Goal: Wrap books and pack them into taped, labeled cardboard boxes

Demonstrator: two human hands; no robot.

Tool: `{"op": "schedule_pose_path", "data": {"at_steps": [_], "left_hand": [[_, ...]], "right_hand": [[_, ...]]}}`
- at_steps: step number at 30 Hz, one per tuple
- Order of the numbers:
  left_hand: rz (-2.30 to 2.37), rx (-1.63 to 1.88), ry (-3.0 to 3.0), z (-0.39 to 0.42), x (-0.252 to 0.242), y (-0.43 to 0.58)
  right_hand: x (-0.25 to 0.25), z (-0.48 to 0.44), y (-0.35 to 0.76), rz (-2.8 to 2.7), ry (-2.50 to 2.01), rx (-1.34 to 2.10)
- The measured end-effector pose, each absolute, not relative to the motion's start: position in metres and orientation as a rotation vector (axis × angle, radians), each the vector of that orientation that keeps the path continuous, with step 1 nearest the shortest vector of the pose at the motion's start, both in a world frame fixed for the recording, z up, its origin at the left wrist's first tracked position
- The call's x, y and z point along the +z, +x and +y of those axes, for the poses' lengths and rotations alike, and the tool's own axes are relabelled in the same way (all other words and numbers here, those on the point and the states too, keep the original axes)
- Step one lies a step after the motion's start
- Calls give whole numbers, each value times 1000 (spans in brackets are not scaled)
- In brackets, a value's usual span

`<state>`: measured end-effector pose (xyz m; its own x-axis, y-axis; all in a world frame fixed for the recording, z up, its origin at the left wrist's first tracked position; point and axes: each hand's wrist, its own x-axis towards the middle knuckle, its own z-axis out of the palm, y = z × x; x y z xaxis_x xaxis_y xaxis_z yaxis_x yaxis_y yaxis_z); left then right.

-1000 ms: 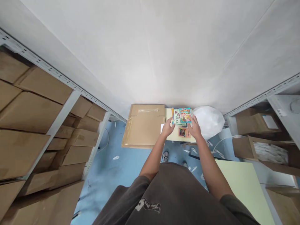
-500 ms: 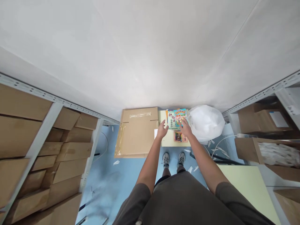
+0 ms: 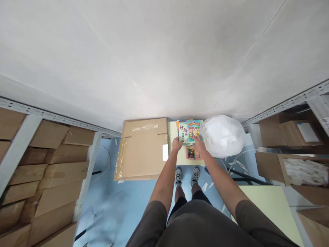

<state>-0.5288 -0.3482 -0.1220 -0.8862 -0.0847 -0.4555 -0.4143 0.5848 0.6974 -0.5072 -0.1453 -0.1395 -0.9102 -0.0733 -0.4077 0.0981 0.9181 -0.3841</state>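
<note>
Blue flooring and metal racks of cardboard cartons frame a small pale-yellow table (image 3: 172,127) at twelve o'clock. Left hand (image 3: 177,144) rests at the near edge of a green-and-white booklet with red brush characters (image 3: 182,131), grip unclear. Right hand (image 3: 198,145) lies fingers-flat on a turquoise cartoon-cover book (image 3: 194,129); its yellow title is unreadable. White plastic bag (image 3: 223,136) at two o'clock.

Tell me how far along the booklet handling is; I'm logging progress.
Looks done: two colourful booklets lie side by side on the small table, a small pink card below them. In hand: the left hand and right hand rest at the booklets' lower edges. Left: the flat cardboard box and white bag lie untouched.
</note>
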Motion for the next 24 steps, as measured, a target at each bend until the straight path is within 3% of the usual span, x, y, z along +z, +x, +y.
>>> {"op": "schedule_pose_path", "data": {"at_steps": [12, 24], "left_hand": [[2425, 1166, -499, -349, -138, -532], [2212, 1337, -768, -360, -157, -535]], "right_hand": [[-137, -147, -504, 2672, -64, -515], [-116, -176, -503, 2671, -66, -474]]}}
